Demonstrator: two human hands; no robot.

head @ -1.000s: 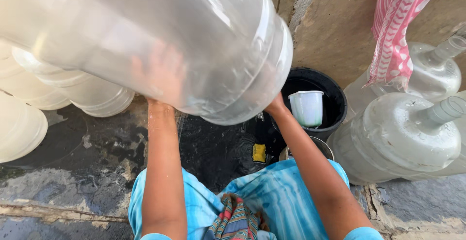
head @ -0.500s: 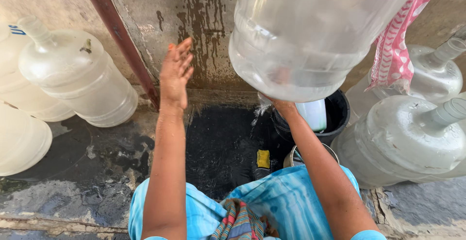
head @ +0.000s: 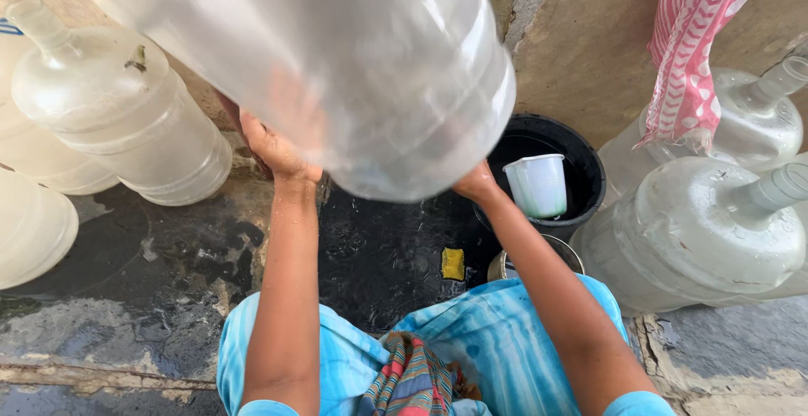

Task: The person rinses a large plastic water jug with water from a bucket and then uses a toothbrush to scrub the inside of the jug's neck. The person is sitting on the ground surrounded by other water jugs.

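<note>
We see a big clear plastic water jug, round and smooth-walled, held up close to the camera above the wet ground, its flat bottom end toward us. The left hand presses against its side with fingers spread on the plastic, and the right hand props the bottom rim from below; both grip the jug. More jugs of the same cloudy plastic stand around: one with a narrow neck on the left and two on the right. A round black bucket sits by the wall with a white plastic cup inside it. A pink patterned cloth hangs over the right jugs. The floor is dark, wet, rough stone, with a small yellow sponge on it; the wall is coarse brown plaster.
</note>
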